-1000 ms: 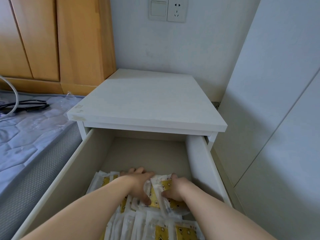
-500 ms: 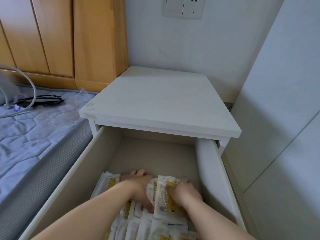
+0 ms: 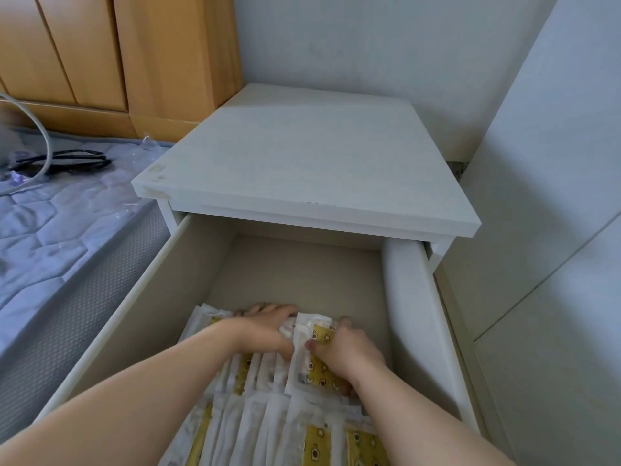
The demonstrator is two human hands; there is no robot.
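Yellow-printed packets (image 3: 255,418) stand filed in rows at the near end of the open drawer (image 3: 158,297); left hand (image 3: 262,331) lies flat on the row, steadying it; right hand (image 3: 349,354) pinches the end packet (image 3: 322,369), seemingly to seat it alongside.

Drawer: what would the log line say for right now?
scene: open drawer | left hand: presses packet row | right hand: pinches yellow packet | yellow packet: inside drawer
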